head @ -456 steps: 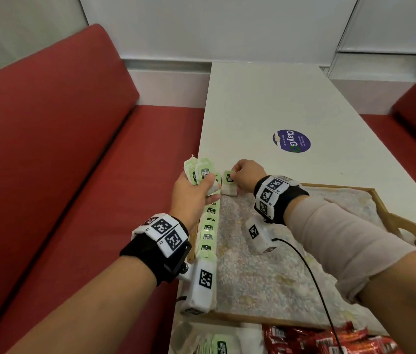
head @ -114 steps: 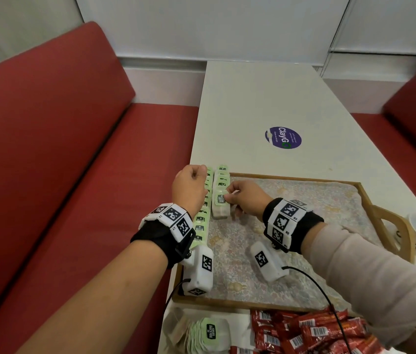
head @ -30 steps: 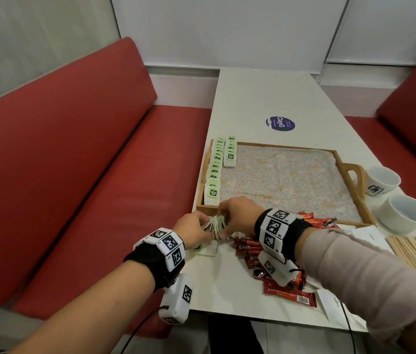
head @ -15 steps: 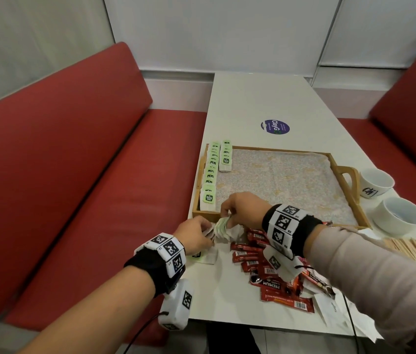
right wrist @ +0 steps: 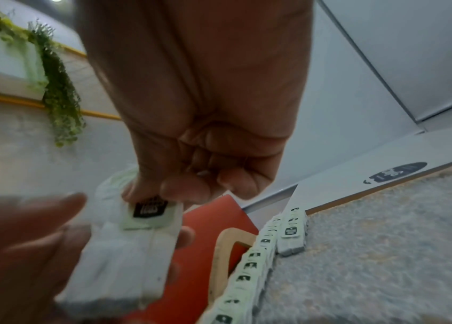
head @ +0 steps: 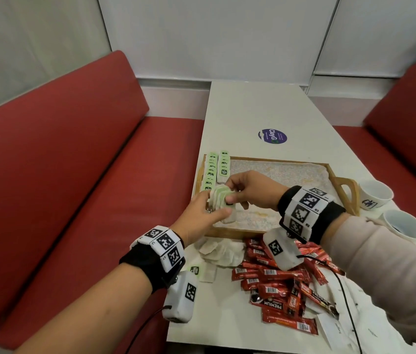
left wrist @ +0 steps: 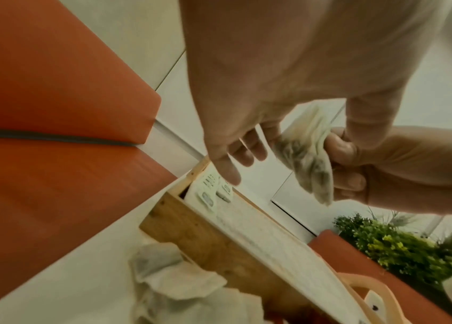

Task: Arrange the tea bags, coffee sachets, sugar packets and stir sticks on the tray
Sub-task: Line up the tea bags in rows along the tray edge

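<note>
Seat [head: 61, 190], red, along the left of the white bench [head: 258, 108]. Wooden tray [head: 229, 232] sits on the bench, lined with a pale speckled cloth [head: 286, 172]. Inside it, against the left wall: one long row of green-tagged tea bags [head: 210, 172], standing on edge and overlapping. Just beside it, a second, short row [head: 224, 166] at the far end only. Rest of the cloth bare.

Left hand [head: 199, 218] over the tray's near-left corner, fingers fairly straight and spread, thumb extended. Its fingertips touch the side of a bundle of tea bags [head: 219, 198]; the left wrist view shows the fingers [left wrist: 227, 166] uncurled beside the bundle. It supports, does not clasp.

Right hand [head: 250, 190] just right of the left one, above the cloth. Thumb and curled fingers pinch the bundle at the tag end; the right wrist view shows the thumb pressed on the top green tag [right wrist: 147, 212].

Near side, off the tray: loose heap of tea bags [head: 218, 251] on the bench at the tray's front wall. Right of it, a pile of red coffee sachets [head: 278, 284]. Far right, two white cups [head: 390, 208] beside the tray handle [head: 349, 192].
</note>
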A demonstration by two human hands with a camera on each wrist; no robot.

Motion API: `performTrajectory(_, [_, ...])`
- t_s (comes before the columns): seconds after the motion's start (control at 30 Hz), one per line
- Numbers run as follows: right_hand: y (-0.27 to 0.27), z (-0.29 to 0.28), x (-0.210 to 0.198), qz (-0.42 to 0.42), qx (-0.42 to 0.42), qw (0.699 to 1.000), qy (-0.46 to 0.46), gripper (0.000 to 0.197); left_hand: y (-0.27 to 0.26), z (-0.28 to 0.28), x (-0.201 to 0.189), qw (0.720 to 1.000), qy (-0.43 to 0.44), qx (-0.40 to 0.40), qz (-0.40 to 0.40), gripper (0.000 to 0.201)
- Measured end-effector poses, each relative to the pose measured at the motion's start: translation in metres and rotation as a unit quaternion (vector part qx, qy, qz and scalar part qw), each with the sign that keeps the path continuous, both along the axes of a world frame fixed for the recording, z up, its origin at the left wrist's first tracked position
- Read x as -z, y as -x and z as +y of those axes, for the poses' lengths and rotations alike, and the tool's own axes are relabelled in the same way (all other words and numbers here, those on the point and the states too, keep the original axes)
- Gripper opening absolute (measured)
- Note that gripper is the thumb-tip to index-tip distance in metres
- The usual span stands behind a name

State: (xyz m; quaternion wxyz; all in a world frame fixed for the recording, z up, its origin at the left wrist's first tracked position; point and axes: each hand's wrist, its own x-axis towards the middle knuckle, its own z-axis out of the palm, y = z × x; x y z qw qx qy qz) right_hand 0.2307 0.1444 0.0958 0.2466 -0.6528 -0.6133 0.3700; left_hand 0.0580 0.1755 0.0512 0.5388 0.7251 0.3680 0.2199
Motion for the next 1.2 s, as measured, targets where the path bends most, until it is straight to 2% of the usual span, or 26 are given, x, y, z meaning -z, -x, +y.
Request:
performTrajectory(0.13, [-0.001, 0.013, -0.003, 0.048, 0.030, 0.998, -0.015, 0.006, -0.008, 0.008, -0.003, 0.977, 0.178, 0.023, -0.115, 0.025])
performTrajectory(0.2, [-0.004, 0.020, -0.001, 0.058, 0.058, 0.996, -0.022, 0.009, -0.012, 0.015, -0.001, 0.966, 0.214, 0.012, -0.143, 0.022])
performTrajectory(0.43, [-0.019, 0.051, 0.014, 0.088, 0.171, 0.980, -0.046, 0.023, -0.032, 0.052, 0.005, 0.963, 0.216, -0.028, -0.160, 0.027])
performTrajectory(0.63, [-0.040, 0.079, 0.023, 0.115, 0.227, 0.965, -0.063, 0.015, -0.047, 0.089, 0.008, 0.958, 0.201, -0.107, -0.174, 0.020])
performTrajectory(0.77, [-0.057, 0.093, 0.040, 0.090, 0.249, 0.964, -0.037, 0.011, -0.052, 0.110, 0.012, 0.961, 0.171, -0.140, -0.169, 0.015])
performTrajectory(0.9, [-0.062, 0.102, 0.060, 0.074, 0.227, 0.971, 0.016, 0.011, -0.060, 0.121, 0.012, 0.965, 0.149, -0.135, -0.170, 0.017])
performTrajectory(1.03, [-0.058, 0.110, 0.070, 0.081, 0.163, 0.981, 0.072, 0.010, -0.067, 0.128, 0.016, 0.967, 0.141, -0.131, -0.168, 0.015])
performTrajectory(1.2, [-0.056, 0.125, 0.075, -0.004, 0.130, 0.988, 0.087, 0.008, -0.072, 0.131, 0.019, 0.966, 0.154, -0.124, -0.169, 0.017])
